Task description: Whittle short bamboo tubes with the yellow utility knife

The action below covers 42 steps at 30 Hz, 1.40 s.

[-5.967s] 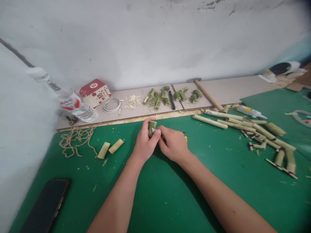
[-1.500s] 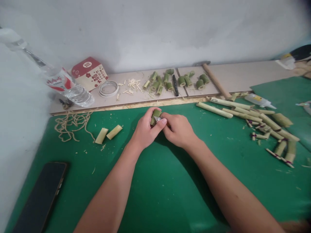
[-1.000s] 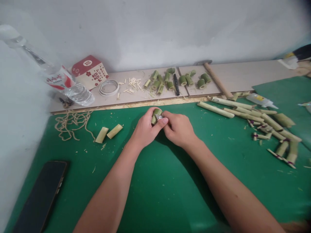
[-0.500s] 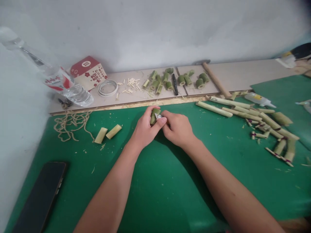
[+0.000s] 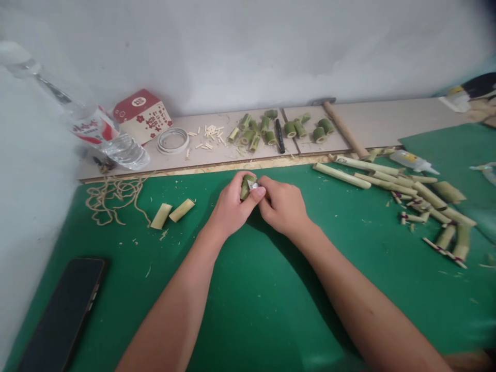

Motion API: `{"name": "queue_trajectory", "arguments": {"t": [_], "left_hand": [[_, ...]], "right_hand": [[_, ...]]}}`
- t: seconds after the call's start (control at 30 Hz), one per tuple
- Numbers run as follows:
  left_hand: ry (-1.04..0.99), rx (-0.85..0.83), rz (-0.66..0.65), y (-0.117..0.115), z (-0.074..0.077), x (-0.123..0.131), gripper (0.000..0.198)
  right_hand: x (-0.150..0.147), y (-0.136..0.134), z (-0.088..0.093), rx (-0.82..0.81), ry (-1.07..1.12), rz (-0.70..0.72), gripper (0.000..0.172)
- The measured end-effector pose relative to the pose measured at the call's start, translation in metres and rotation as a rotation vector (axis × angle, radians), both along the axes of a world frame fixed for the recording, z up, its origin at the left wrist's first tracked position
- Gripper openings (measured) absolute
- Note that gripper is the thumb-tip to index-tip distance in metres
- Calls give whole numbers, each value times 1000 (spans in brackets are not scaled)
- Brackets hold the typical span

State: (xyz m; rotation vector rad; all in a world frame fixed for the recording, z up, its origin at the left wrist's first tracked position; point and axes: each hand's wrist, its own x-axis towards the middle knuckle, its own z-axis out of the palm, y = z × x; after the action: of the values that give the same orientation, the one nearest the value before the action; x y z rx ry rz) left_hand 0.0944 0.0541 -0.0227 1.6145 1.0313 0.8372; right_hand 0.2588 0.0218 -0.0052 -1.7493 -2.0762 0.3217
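Note:
My left hand [image 5: 231, 205] is closed round a short green bamboo piece [image 5: 245, 187] over the green work surface. Closed too, my right hand [image 5: 282, 204] grips a knife whose small pointed metal blade [image 5: 252, 185] rests against the bamboo. The knife's handle is hidden inside the right fist. My left thumb presses near the blade, and the two hands touch. To the left of them lie two split bamboo pieces [image 5: 160, 216] with thin shavings around them.
Along the back ledge are bamboo sections [image 5: 247, 136], small sticks [image 5: 211, 130], a black marker [image 5: 279, 136], a tape roll [image 5: 172, 140] and a hammer [image 5: 346, 129]. Bamboo lengths [image 5: 341, 175] and a glue bottle [image 5: 414, 161] lie right; twine [image 5: 112, 199], water bottle [image 5: 104, 132] and phone [image 5: 62, 315] left.
Both hands keep nearly the same place and grip. The blade stays against the bamboo piece, with only a very slight shift of the hands.

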Motion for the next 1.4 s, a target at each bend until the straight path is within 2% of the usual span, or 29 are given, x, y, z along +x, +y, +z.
{"name": "queue_trajectory", "arguments": {"t": [0.2, 0.53, 0.93, 1.13, 1.4], "left_hand": [[12, 17, 10, 1, 0, 0, 36], [44, -13, 9, 3, -1, -1, 50], [16, -28, 11, 4, -5, 0, 49], [37, -17, 23, 3, -4, 0, 48], [26, -30, 20, 2, -3, 0, 46]], "right_hand": [[-1, 0, 1, -8, -7, -28, 27], [-3, 0, 2, -22, -33, -91, 28], [-4, 0, -5, 21, -15, -109, 29], [-5, -1, -3, 17, -12, -143, 30], [-4, 0, -1, 9, -6, -116, 32]]}}
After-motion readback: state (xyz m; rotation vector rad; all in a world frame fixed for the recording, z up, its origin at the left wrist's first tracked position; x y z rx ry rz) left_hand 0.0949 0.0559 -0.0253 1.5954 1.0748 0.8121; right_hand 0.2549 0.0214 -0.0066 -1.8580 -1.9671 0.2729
